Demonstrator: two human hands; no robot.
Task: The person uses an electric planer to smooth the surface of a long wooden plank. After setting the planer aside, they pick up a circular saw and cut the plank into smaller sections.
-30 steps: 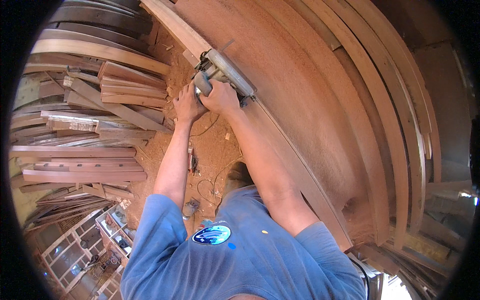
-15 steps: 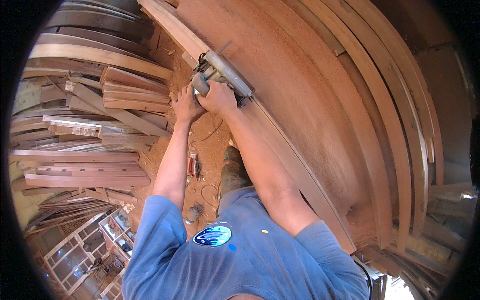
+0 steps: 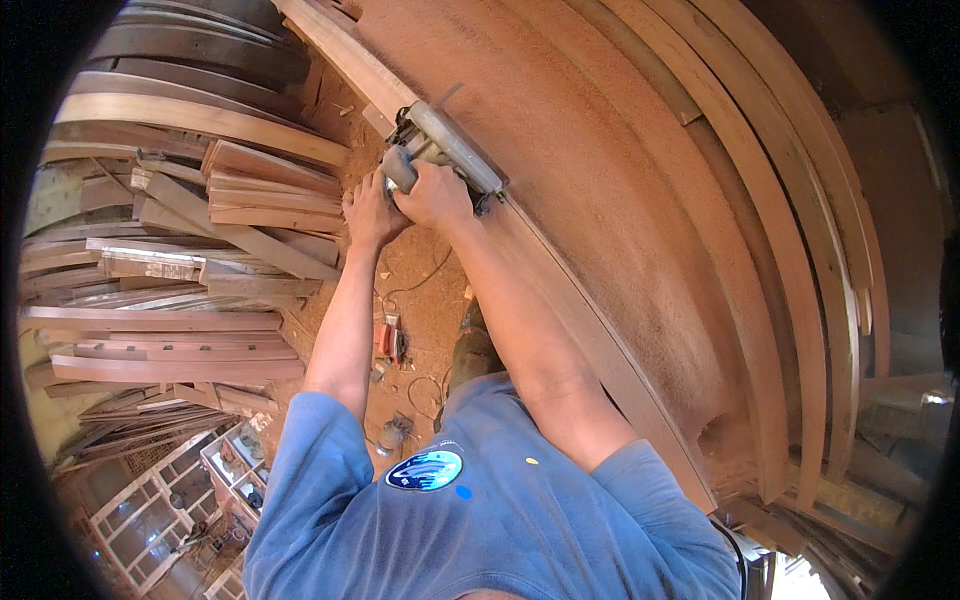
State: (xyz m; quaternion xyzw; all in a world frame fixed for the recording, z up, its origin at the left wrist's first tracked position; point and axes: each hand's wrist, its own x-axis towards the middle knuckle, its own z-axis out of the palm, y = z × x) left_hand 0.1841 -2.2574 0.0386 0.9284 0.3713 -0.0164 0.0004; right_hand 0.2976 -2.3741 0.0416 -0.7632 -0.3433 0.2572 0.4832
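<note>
Head view shows both hands close together on a circular saw [image 3: 455,148], which lies just ahead of them and to their right. The right hand [image 3: 440,198] is clamped on the saw behind its grey rounded part [image 3: 399,168]; the left hand [image 3: 370,212] sits just beside it, fingers bent against the saw's near side, though how far they wrap round is hard to make out. The saw rests on the edge of a long wooden plank [image 3: 560,265], which runs from ahead of the hands back past the right forearm [image 3: 525,320]. Right of the hands spreads a broad board [image 3: 610,200] coated in reddish sawdust, with long timbers [image 3: 790,230] farther right. Left of the hands lie stacked boards [image 3: 275,190]. Behind the hands, a red tool [image 3: 392,338] lies on the dusty floor [image 3: 415,270].
</note>
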